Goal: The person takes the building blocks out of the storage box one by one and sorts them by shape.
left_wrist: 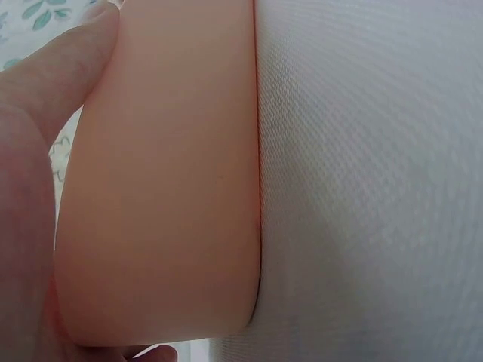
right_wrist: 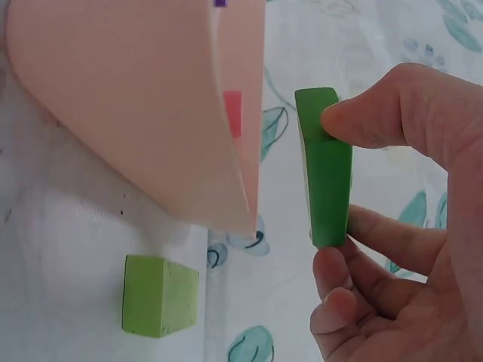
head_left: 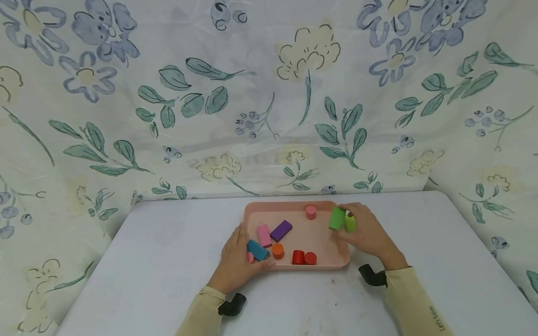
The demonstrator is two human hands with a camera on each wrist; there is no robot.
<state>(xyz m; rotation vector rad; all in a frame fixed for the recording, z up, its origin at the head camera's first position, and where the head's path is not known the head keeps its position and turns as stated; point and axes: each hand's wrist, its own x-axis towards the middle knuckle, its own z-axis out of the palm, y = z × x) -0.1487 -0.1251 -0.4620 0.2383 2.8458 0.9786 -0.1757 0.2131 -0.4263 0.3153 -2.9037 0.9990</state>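
A peach tray (head_left: 323, 233) lies on the white table with several coloured blocks in it. My left hand (head_left: 237, 256) holds its near left corner, thumb along the front rim and fingers along the left side; the tray wall (left_wrist: 166, 188) fills much of the left wrist view. Above the tray's right side, my right hand (head_left: 365, 231) pinches a green block (right_wrist: 328, 173) between thumb and fingertips. A light green block (right_wrist: 158, 296) stands on the table just outside the tray, below that hand.
Inside the tray are a purple block (head_left: 281, 230), a pink block (head_left: 264, 236), a blue block (head_left: 258, 250), an orange cylinder (head_left: 277, 250), two red cylinders (head_left: 298, 257) near the front wall and a coral cylinder (head_left: 311, 212) at the back. Floral cloth (head_left: 269, 93) hangs behind the table.
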